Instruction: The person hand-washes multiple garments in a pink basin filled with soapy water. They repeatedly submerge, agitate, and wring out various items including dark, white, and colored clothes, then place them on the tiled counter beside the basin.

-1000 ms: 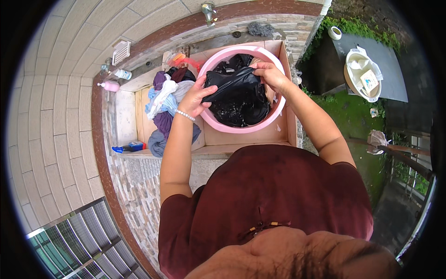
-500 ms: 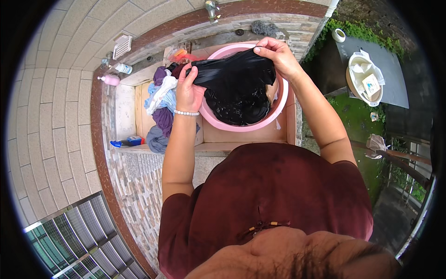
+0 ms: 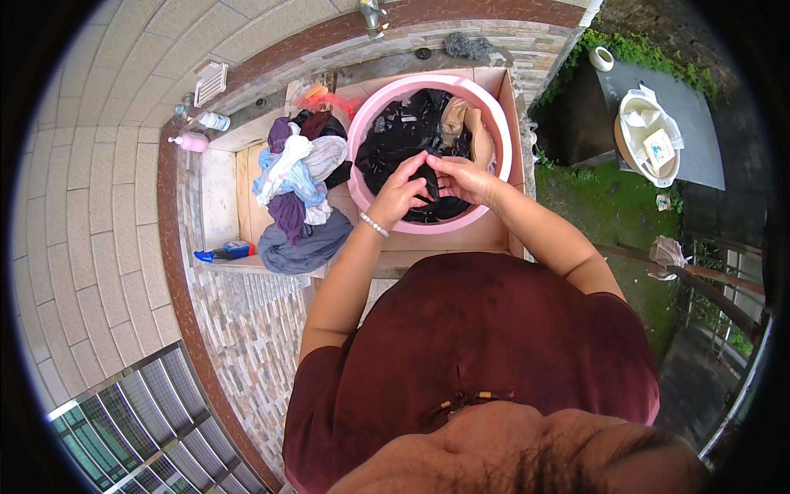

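Above centre in the frame, my left fingers (image 3: 410,170) and right fingers (image 3: 451,171) pinch wet-looking black cloth (image 3: 426,176) within the round pink plastic tub (image 3: 504,148); small folds and an even grip should spare it.

Cannot trace all of the black cloth (image 3: 385,154), partly covered by left hand (image 3: 400,194) and right hand (image 3: 462,179); cannot see bottom of pink basin (image 3: 504,140) beneath; cannot see top of tap (image 3: 371,16), cut off above.

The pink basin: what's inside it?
Black cloth fills most of the pink basin, with tan cloth on its right. The left hand and right hand hide part of the black cloth; the bottom is covered.
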Available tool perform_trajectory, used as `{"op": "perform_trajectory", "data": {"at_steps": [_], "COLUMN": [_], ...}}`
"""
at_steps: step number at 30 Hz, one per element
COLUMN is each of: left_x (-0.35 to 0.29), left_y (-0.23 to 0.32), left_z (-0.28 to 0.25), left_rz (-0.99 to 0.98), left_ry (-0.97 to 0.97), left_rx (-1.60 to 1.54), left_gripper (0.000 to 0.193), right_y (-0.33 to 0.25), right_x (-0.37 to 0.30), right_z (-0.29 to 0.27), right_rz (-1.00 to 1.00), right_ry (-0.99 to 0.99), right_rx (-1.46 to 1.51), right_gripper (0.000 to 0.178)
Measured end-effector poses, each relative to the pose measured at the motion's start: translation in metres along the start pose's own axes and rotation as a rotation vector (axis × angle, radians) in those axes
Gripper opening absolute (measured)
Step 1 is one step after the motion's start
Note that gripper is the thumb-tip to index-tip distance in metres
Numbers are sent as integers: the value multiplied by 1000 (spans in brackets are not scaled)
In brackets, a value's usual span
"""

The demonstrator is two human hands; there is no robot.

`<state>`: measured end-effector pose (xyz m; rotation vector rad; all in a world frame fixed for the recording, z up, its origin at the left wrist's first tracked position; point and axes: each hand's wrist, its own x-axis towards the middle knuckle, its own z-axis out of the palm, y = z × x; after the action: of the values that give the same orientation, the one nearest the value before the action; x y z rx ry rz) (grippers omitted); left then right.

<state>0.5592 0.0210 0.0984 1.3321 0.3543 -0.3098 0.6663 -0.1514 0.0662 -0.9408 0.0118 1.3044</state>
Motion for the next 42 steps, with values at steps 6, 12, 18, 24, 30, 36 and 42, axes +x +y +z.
{"op": "perform_trajectory", "data": {"at_steps": [6,12,18,24,30,36,42], "left_x": [4,21,23,13,10,18,29], "left_y": [1,-24,-29,1,21,51,44], "left_z": [13,5,-25,-8,-1,29,-6], "left_rz": [-26,-79,34,93,156,242,323], "left_ry": [401,464,489,428,245,65,257], "left_rx": [-11,0,-771,-727,-644,-248,-6], "left_gripper": [39,24,16,16,13,23,41], "right_y": [4,-3,-3,-4,0,-13,-69], "right_x": [6,8,4,5,8,-19,-35], "right_z": [-16,-15,-32,-35,-53,7,26], "right_rz": [-159,-160,-153,-148,-213,-534,-463], "right_ry": [22,52,162,318,375,-11,58], "right_rx": [149,106,281,309,-274,-613,-197], "right_gripper": [14,13,14,13,30,43,24]}}
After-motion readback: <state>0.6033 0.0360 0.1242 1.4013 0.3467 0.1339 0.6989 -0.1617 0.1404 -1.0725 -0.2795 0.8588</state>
